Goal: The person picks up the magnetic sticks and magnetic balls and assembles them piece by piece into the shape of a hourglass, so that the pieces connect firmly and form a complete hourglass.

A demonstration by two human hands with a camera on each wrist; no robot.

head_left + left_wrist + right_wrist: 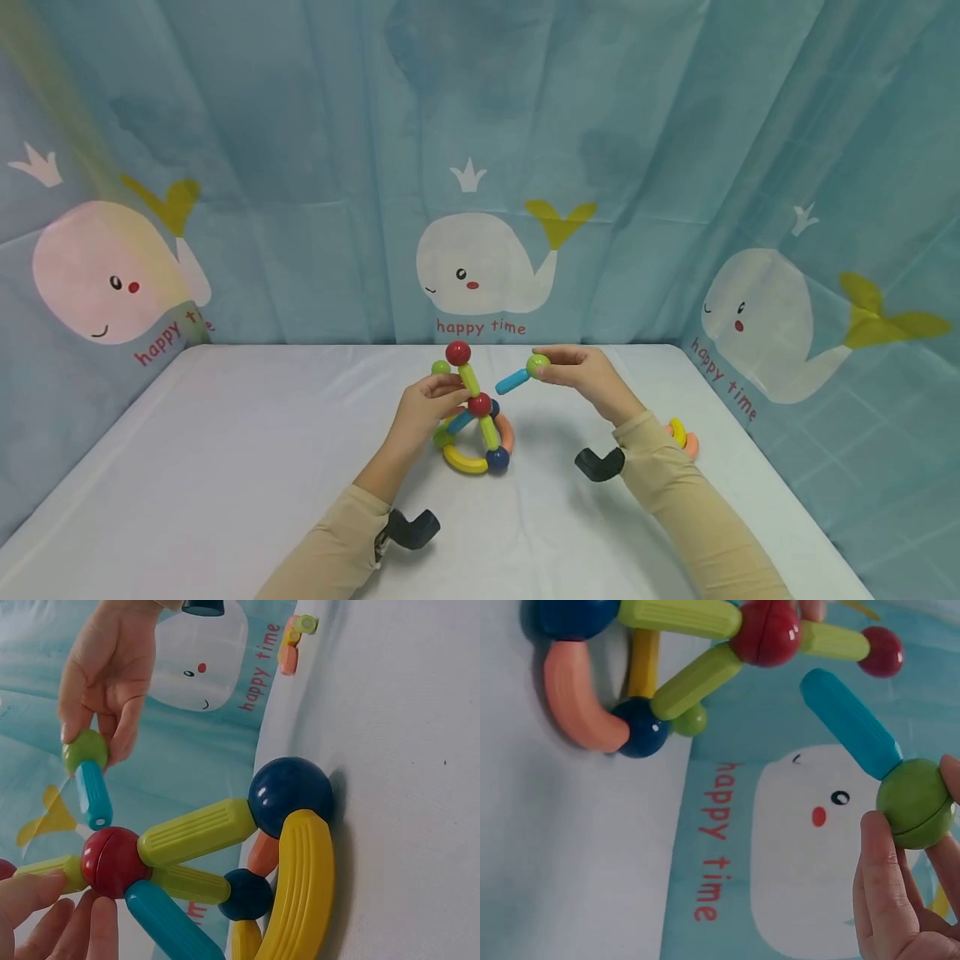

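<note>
A frame of magnetic sticks and balls stands on the white table (247, 467). Its base is a ring of curved sticks, one a yellow curved stick (306, 889), joined by balls such as a dark blue ball (291, 796). Straight sticks slope up to a red ball (114, 862), topped by a green stick (468, 380) and another red ball (458, 353). My left hand (420, 412) pinches that green stick beside the middle red ball. My right hand (592, 377) pinches a green ball (916, 802) carrying a blue stick (851, 724), whose free end points toward the middle red ball, a gap between them.
Behind my left fingers a smaller-looking green ball (440, 367) shows, its attachment hidden. Loose curved pieces (679, 433) in yellow and orange lie right of my right forearm. A whale-print curtain (480, 100) rises along the table's back and sides.
</note>
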